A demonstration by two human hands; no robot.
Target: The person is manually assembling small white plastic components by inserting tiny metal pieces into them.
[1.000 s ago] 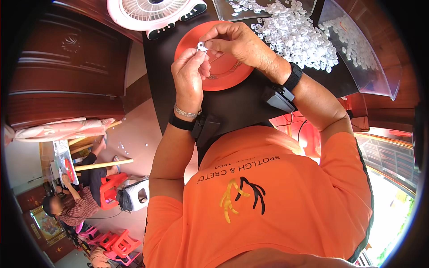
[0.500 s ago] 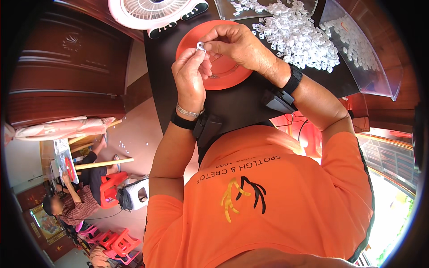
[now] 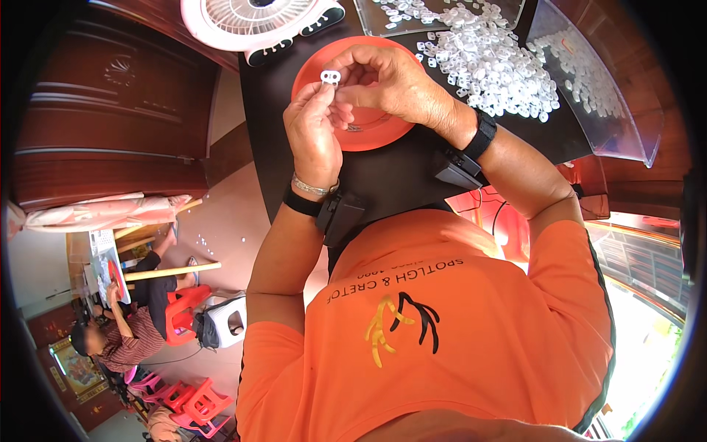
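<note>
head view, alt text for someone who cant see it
A person's left hand pinches a small white two-holed piece above a round red tray, the right hand close beside it. White pieces lie heaped to the right on the black table; a pale fan stands at upper left.

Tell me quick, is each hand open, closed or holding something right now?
Left hand: closed, holding a white two-holed piece.
Right hand: fingers curled beside it; whether they grip anything cannot be told.
</note>
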